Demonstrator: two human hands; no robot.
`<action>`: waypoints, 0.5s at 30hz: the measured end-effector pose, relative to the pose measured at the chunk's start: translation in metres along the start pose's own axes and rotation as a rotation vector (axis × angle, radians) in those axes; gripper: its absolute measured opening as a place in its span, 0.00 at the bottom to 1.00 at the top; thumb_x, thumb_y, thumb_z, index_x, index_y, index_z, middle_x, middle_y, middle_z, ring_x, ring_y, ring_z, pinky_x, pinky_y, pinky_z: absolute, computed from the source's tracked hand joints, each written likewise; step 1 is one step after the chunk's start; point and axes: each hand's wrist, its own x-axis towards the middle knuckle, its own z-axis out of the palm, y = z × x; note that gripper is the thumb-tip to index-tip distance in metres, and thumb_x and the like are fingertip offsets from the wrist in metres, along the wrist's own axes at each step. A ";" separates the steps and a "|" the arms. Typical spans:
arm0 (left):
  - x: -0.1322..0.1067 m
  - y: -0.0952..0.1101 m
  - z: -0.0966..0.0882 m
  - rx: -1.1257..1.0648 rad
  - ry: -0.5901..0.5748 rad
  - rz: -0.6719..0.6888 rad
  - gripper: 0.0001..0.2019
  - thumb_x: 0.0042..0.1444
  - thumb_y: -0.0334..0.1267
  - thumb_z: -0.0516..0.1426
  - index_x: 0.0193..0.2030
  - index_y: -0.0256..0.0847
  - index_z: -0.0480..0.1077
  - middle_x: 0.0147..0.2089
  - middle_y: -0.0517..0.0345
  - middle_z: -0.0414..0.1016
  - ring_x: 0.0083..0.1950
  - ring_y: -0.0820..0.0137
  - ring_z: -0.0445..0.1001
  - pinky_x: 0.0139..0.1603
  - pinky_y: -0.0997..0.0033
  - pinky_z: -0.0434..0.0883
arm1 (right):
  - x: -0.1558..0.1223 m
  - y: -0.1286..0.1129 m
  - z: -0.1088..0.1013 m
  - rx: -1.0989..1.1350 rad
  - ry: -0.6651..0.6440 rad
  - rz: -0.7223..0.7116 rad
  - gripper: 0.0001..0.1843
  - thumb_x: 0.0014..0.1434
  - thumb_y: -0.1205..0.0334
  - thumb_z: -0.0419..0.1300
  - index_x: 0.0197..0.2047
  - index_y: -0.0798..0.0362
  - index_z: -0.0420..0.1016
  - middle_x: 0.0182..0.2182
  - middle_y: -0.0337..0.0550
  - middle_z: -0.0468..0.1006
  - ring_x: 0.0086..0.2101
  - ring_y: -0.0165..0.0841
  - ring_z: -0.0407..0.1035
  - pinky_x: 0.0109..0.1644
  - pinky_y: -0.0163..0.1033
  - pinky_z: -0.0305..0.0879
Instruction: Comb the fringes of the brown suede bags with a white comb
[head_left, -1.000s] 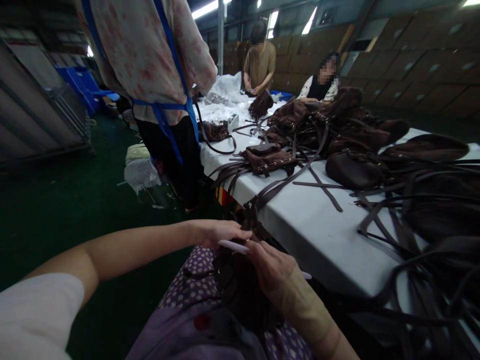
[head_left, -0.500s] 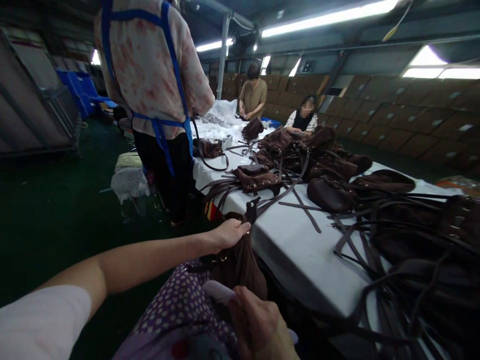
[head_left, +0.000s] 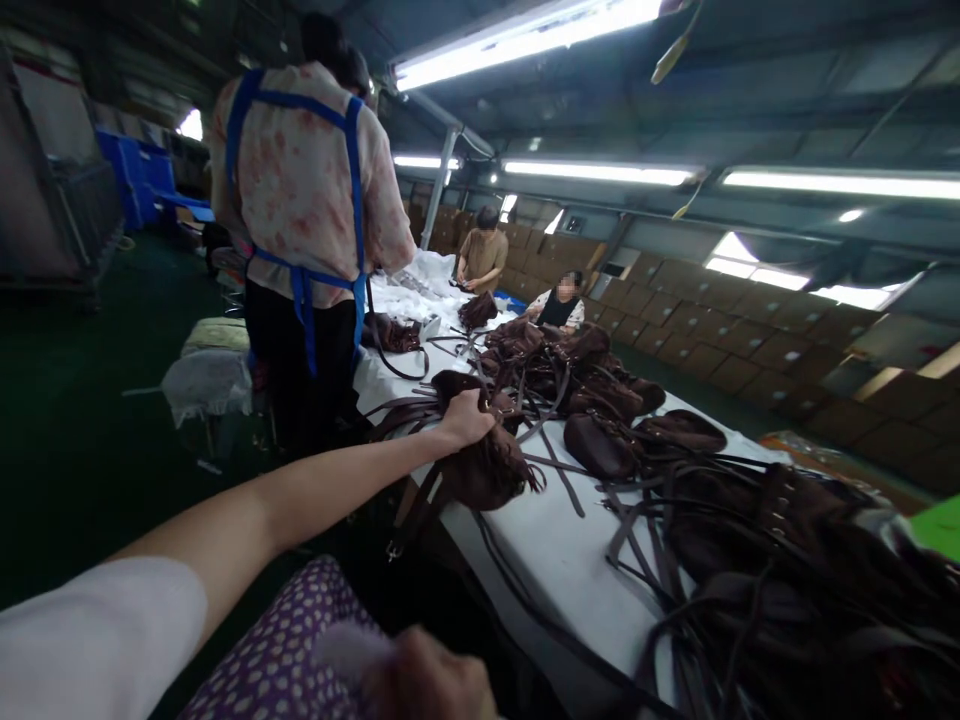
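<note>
1. Now the white-covered table [head_left: 555, 570] has the brown bag [head_left: 484, 475] over its edge, moved there from above the lap [head_left: 300, 620]
2. Left hand [head_left: 466, 420] stays clamped on that bag
3. Right hand [head_left: 431, 675], blurred, now sits apart from it; whether it grips the pale piece [head_left: 352, 645], I cannot tell

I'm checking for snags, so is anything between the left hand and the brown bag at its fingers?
Nothing visible is: the left hand grips the brown bag directly, at the edge of the white table. Other bags and loose straps lie elsewhere on the table, not between them.
</note>
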 end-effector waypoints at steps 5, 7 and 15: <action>0.019 0.036 -0.036 -0.013 -0.311 0.323 0.12 0.47 0.42 0.63 0.35 0.35 0.74 0.29 0.61 0.72 0.31 0.72 0.69 0.31 0.76 0.64 | 0.031 0.046 -0.100 -0.179 0.359 -0.040 0.13 0.65 0.51 0.52 0.34 0.50 0.68 0.17 0.34 0.70 0.16 0.27 0.64 0.21 0.31 0.55; 0.016 0.054 -0.044 0.044 -0.416 0.443 0.15 0.48 0.46 0.63 0.34 0.34 0.73 0.28 0.62 0.71 0.30 0.72 0.68 0.29 0.76 0.62 | 0.055 0.049 -0.142 -0.288 0.366 -0.111 0.14 0.65 0.51 0.52 0.35 0.51 0.68 0.19 0.35 0.71 0.17 0.27 0.64 0.22 0.31 0.55; 0.007 0.094 -0.043 -0.001 -0.447 0.689 0.14 0.51 0.45 0.60 0.34 0.33 0.74 0.25 0.64 0.68 0.28 0.76 0.64 0.29 0.78 0.60 | 0.109 0.026 -0.137 -0.478 0.231 -0.104 0.17 0.66 0.49 0.49 0.32 0.50 0.67 0.21 0.38 0.73 0.20 0.29 0.67 0.23 0.34 0.48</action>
